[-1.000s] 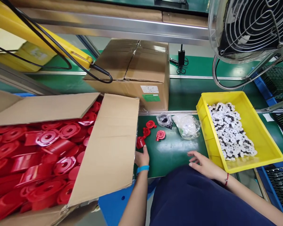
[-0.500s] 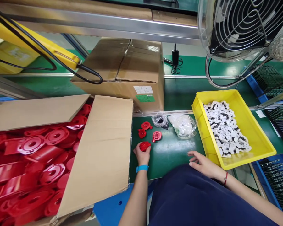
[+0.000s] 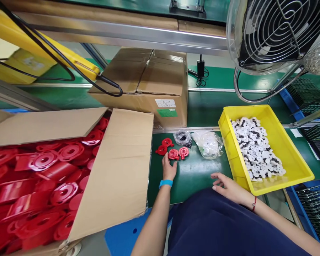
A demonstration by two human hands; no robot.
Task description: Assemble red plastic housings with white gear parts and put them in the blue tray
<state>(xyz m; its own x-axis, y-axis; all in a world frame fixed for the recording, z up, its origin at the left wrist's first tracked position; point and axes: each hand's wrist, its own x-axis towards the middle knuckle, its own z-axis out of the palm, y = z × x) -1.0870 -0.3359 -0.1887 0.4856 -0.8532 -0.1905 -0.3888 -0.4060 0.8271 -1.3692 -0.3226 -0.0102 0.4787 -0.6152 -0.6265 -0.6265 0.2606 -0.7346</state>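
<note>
My left hand point(image 3: 169, 169), with a blue band at the wrist, rests on the green bench just below a round red plastic part point(image 3: 173, 154). Its fingers are apart, with the fingertips at or very near that part's lower left edge; whether they touch is hard to tell. Close around it lie a second red part point(image 3: 184, 153) on the right, another point(image 3: 167, 142) behind, and a darker red one point(image 3: 161, 149) on the left. My right hand point(image 3: 225, 185) is open and holds nothing, with its fingers loosely bent, left of the yellow bin point(image 3: 290, 151).
White and black small parts point(image 3: 253, 145) fill much of the bin. Two plastic bags, one with dark pieces point(image 3: 182, 138) and one whitish point(image 3: 208, 144), lie behind the red parts. An open carton point(image 3: 114, 177) of red parts stands left; a closed carton point(image 3: 138, 106) behind. A fan point(image 3: 274, 33) hangs upper right.
My left hand has set the red part it held down on the bench beside the others and loosened its fingers. My right hand stays in place. The view has shifted slightly.
</note>
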